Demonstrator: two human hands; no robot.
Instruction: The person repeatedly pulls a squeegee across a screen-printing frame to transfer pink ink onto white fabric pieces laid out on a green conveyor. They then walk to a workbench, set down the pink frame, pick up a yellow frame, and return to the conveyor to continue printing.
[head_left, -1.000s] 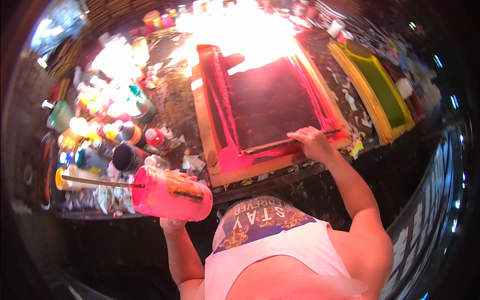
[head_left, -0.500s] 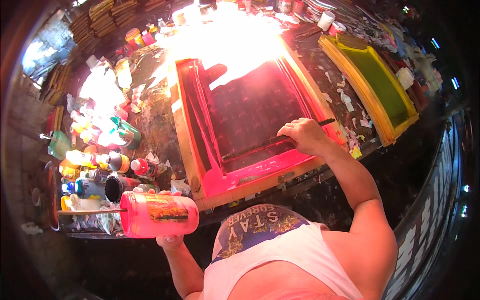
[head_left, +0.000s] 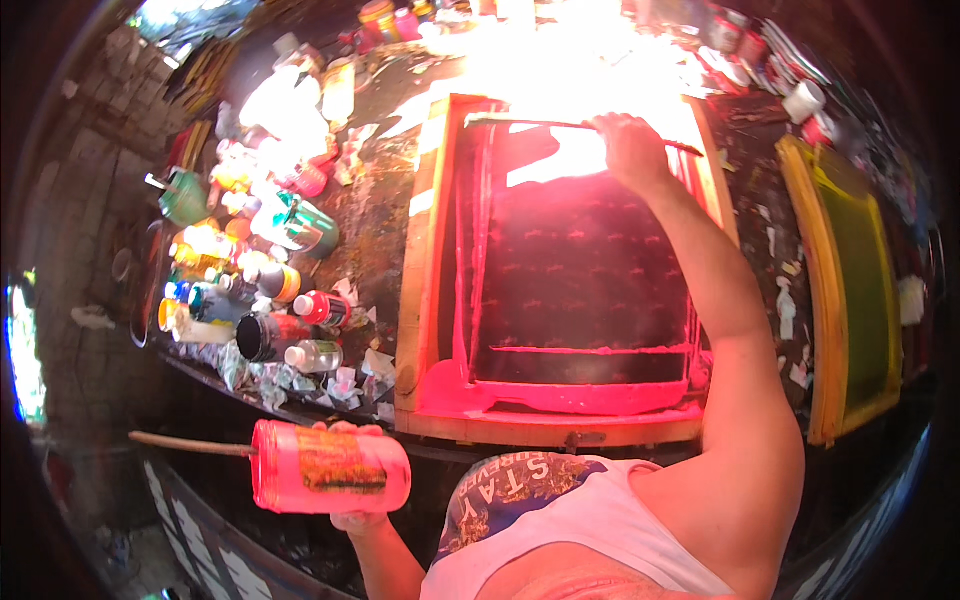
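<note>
My left hand (head_left: 362, 522) is wrapped round a jar (head_left: 330, 468) of bright pink ink, tipped on its side toward the left. A thin stick (head_left: 190, 442) pokes out of its mouth. At the far end of a wooden printing screen (head_left: 421, 300), my right hand (head_left: 632, 152) grips a long thin squeegee (head_left: 540, 121) that spans the frame crosswise. Its fingers are closed over the top edge. Pink ink (head_left: 580, 399) lies in a thick band along the near end of the mesh (head_left: 580, 270), and a thinner pink line crosses just above it.
On the left of the table stand several bottles and tubs, among them a red bottle (head_left: 323, 308), a dark open tub (head_left: 262, 337) and a green tub (head_left: 308, 228). Crumpled paper (head_left: 343, 384) lies in front. To the right leans another screen (head_left: 822, 300) with yellow-green mesh. Glare whitens the far end.
My right hand has carried the squeegee from the near end of the screen to the far end. My left hand still holds the jar. The whole view has shifted.
</note>
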